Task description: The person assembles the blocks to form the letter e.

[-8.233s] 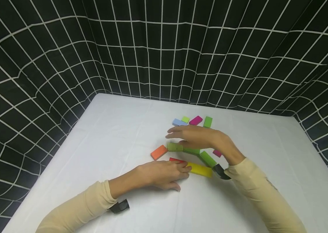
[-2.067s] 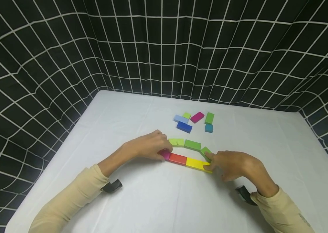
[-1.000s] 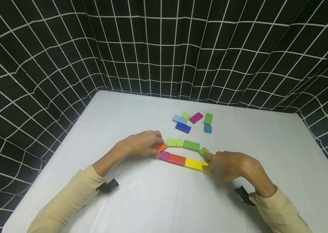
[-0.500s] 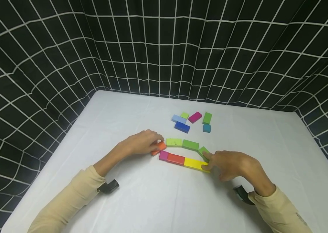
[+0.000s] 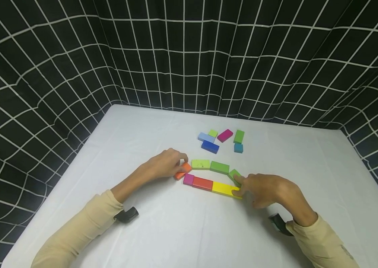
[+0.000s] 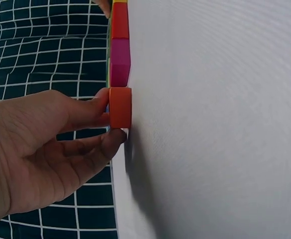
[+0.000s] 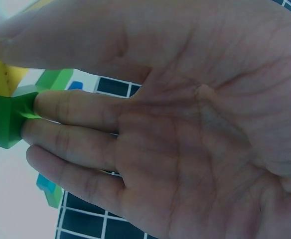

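My left hand pinches an orange block between thumb and fingers; the left wrist view shows the orange block close by the magenta one. A lime block, a green block and a slanted green block form a shallow arc. Below the arc lies a straight row: magenta, red and yellow blocks. My right hand touches the slanted green block and the yellow block's right end; in the right wrist view its fingers are fairly straight against the green block.
Behind the arc lie a dark blue block, a light blue block, a small lime block, a dark pink block, a green block and a teal block. A gridded black curtain surrounds the white table.
My left hand went from the magenta block to the orange block, which has shifted slightly away from the magenta block's left end. My right hand has stayed at the yellow and green blocks.
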A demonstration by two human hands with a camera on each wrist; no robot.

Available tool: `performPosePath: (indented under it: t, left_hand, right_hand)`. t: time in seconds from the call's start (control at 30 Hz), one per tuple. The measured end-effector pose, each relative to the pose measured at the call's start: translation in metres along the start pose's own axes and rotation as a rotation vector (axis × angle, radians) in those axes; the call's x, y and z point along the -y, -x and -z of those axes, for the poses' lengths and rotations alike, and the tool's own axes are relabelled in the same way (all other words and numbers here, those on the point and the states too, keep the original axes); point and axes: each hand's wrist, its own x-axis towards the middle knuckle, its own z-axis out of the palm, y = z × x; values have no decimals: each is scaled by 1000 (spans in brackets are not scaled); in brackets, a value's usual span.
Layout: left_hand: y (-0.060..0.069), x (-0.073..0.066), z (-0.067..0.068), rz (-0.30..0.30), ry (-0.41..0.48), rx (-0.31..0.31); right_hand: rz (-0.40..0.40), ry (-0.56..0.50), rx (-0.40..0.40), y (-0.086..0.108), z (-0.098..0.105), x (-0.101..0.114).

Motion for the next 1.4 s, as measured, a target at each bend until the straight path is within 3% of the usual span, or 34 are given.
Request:
performPosePath:
  t: [0.57, 0.67, 0.8, 0.87, 0.97, 1.1, 1.4]
  left_hand:
    - [-8, -1, 5, -21, -11, 4]
    - [-22, -11, 13, -68, -17, -8]
    - [-53, -25, 24, -195, -36, 24]
    - [-69, -28, 24, -241, -53, 56]
    - [-85, -30, 20, -258, -98, 89]
    - [-94, -30, 15, -251, -160, 84]
    - [-99, -36, 11, -249, -284, 49]
  right_hand:
    - [-7, -23, 1, 2, -1, -1]
    - [-16, -31, -1, 3, -2, -3]
    - [-14, -18, -6, 4, 0, -6]
    - [-4, -12, -6, 4, 0, -6]
    - [14, -10, -6, 3, 1, -6]
    - [17, -23, 0, 2, 0, -4]
    - [7, -19, -6, 2, -1, -2]
